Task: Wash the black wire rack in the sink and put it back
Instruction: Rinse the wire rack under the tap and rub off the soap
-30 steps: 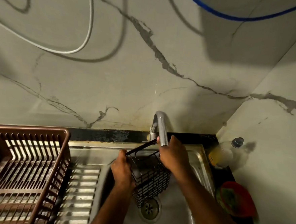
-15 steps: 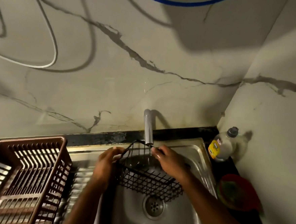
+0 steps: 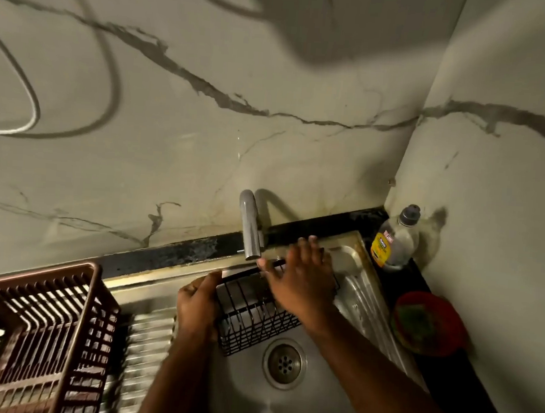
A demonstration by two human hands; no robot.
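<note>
The black wire rack (image 3: 250,317) is held over the steel sink (image 3: 286,410), just below the spout of the grey tap (image 3: 249,227). My left hand (image 3: 198,304) grips the rack's left end with curled fingers. My right hand (image 3: 298,280) lies across the rack's top rim, fingers spread and fairly straight, its thumb near the tap's spout. The hand hides the rack's right end. The drain (image 3: 284,365) sits right below the rack.
A brown plastic dish basket (image 3: 40,328) stands on the ribbed drainboard at the left. A dish-soap bottle (image 3: 394,240) stands in the back right corner, with a red bowl holding a green scrubber (image 3: 424,323) in front of it. Marble walls close in behind and at the right.
The rack turned from hanging on end to lying more level and moved back under the tap. My right hand went from the tap to resting on the rack's rim.
</note>
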